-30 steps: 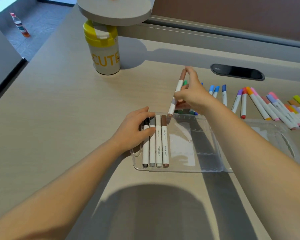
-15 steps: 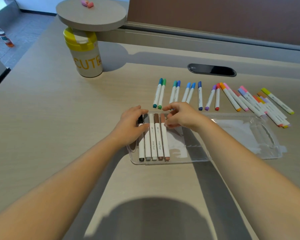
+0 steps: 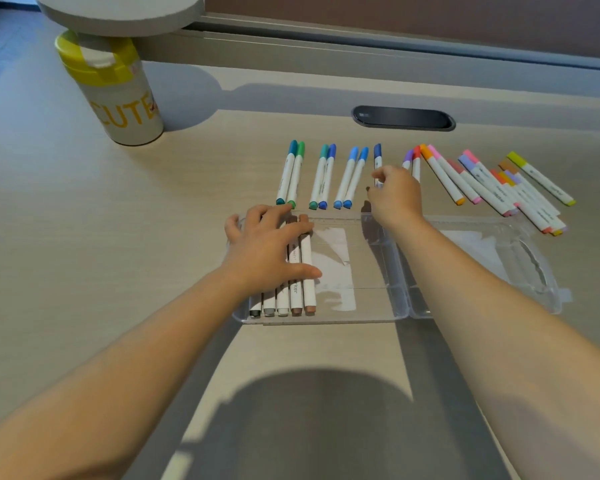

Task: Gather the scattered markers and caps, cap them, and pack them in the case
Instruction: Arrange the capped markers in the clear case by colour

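Now the left hand [image 3: 264, 251] lies flat, with straight fingers, on top of the five white markers [image 3: 297, 296] that are packed side by side in the left part of the clear plastic case [image 3: 371, 306]. These markers have black, grey, pale, brown and light brown end caps, and they point away from the person. The case stands open on the light wooden desk [image 3: 84, 237], and its transparent lid [image 3: 534, 268] lies flat to the right of it.

The right hand [image 3: 395, 195] is beyond the far edge of the case, and its fingers are curled round the white dark blue-capped marker [image 3: 377, 157], pinching its lower part. This marker lies on the desk, or is just lifted; I cannot tell which.

To the left of it, three pairs of white markers with teal, green and blue caps [image 3: 321, 178] lie in a row on the desk, near the far edge of the case. To the right, a loose group of markers with purple, red, orange, pink and yellow caps [image 3: 482, 185] lies fanned out, some overlapping.

At the far left stands a white cylindrical container with a yellow lid [image 3: 118, 95] and the yellow letters "CUTE". A dark oval cable slot [image 3: 404, 118] is in the desk behind the markers.
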`<state>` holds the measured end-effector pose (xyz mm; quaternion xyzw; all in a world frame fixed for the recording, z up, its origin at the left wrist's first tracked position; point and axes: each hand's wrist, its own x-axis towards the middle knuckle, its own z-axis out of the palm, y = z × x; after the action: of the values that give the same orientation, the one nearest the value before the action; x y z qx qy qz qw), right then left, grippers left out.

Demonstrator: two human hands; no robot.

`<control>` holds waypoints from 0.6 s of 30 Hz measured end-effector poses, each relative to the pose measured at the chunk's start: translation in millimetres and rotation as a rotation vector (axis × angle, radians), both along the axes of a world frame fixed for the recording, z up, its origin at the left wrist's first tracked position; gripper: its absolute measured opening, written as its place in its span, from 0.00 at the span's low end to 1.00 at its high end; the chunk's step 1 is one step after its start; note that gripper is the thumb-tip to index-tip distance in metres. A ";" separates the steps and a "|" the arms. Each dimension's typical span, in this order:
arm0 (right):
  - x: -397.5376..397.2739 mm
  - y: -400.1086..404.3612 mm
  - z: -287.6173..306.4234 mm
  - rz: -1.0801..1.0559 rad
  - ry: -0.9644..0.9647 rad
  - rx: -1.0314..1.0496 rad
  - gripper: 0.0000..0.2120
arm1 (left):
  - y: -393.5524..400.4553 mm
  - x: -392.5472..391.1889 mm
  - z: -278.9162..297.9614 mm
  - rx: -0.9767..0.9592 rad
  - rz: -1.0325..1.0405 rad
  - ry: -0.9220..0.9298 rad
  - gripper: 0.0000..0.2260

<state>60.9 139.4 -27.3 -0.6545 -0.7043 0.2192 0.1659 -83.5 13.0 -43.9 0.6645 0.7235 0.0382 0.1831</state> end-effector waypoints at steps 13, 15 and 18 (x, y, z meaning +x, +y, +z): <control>-17.7 38.6 -1.3 -0.028 -0.259 -0.012 0.18 | 7.5 -1.8 -5.1 0.019 -0.027 0.046 0.33; -15.9 34.1 8.6 -0.041 -0.137 0.004 0.21 | 6.9 -1.3 -3.6 0.017 -0.023 0.046 0.33; -14.5 20.6 26.5 0.021 0.160 -0.025 0.34 | 3.1 -0.8 -1.8 0.010 -0.008 0.047 0.33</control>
<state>46.4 160.0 -0.8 -0.6296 -0.6928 0.2810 0.2113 -84.3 16.2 -45.7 0.6692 0.7246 0.0256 0.1629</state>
